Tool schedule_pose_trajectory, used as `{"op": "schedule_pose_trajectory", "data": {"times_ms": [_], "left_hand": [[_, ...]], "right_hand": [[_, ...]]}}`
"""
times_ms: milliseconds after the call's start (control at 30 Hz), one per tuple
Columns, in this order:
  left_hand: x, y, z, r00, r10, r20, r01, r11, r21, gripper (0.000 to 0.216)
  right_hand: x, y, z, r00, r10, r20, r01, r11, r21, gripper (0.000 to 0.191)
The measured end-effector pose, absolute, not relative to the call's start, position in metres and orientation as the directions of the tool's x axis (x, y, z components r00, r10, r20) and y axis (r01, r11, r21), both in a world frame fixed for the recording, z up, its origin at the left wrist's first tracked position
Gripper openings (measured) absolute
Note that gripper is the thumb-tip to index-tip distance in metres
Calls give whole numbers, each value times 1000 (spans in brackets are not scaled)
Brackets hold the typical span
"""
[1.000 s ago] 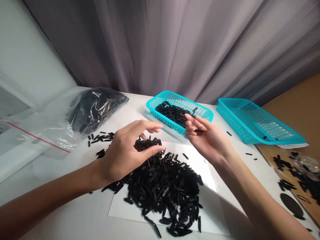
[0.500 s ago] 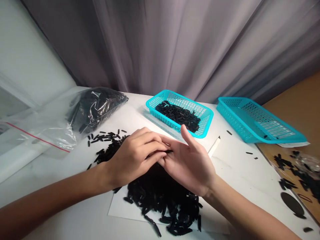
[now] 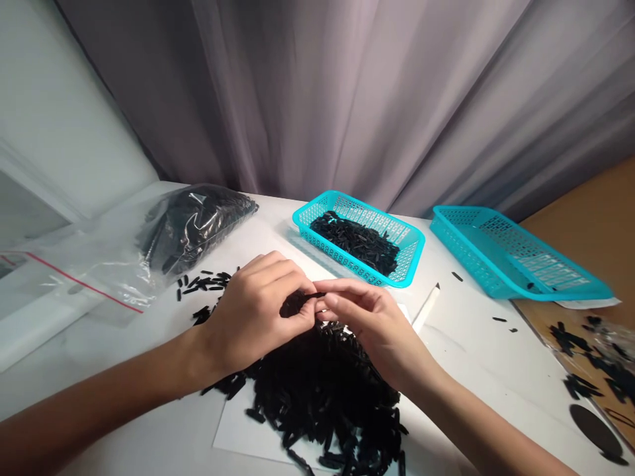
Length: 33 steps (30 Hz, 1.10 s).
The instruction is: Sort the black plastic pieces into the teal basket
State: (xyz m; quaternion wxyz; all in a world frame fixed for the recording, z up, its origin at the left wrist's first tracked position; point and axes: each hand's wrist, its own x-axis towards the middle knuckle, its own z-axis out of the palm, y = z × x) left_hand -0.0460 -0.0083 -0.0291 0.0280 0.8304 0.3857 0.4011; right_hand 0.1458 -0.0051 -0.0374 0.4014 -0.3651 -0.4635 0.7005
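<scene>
Heap of black pcs [image 3: 317, 390] sits on the desk [image 3: 133, 423], w/ white paper sheet [image 3: 232, 426] under part of it. L hand [image 3: 258, 307] & R hand [image 3: 380, 330] meet directly above heap's far part, fingertips touching or nearly so. Grip, both hands: thumb & fingers drawn together, clamped on one small black pc [image 3: 321, 295], held over the heap; mostly hidden b/w fingertips, so full shape unclear.

Rel. to heap: turquoise mesh basket [image 3: 419, 254] is behind it & a bit R, part-filled w/ similar black pcs. 2nd turquoise basket [image 3: 461, 254] is farther R, also behind, a couple of dark bits inside. Clear zip bag [image 3: 131, 274], red strip, is L & behind, far end bulging w/ black contents. Loose black pcs [image 3: 202, 283] just beyond heap's L side. White pen-like stick [image 3: 426, 306], dark tip, R of heap. Black oval disc [image 3: 595, 428] well R of heap, nr brown surface [image 3: 575, 205]. Grey curtain [image 3: 297, 99] hangs behind heap, well apart.
</scene>
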Motion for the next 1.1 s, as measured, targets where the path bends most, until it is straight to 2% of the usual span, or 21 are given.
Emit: {"op": "schedule_pose_trajectory", "data": {"times_ms": [133, 367, 667, 833, 1100], "left_hand": [[-46, -11, -30, 384, 645, 661, 590, -722, 362, 5], [-46, -12, -24, 325, 653, 684, 529, -726, 441, 11], [-47, -10, -21, 355, 625, 695, 506, -754, 419, 12], [-47, -10, -20, 334, 653, 680, 519, -729, 446, 11], [-48, -11, -18, 312, 678, 665, 517, -709, 480, 9]], "right_hand": [[147, -5, -35, -349, 936, -39, -164, -102, -981, 15], [149, -4, -38, -313, 949, -28, -172, -86, -981, 15], [151, -2, -33, -355, 935, -19, -142, -74, -987, 14], [155, -1, -32, -377, 926, -29, -50, -52, -997, 15], [154, -6, -30, -368, 927, 77, 57, 106, -993, 10]]}}
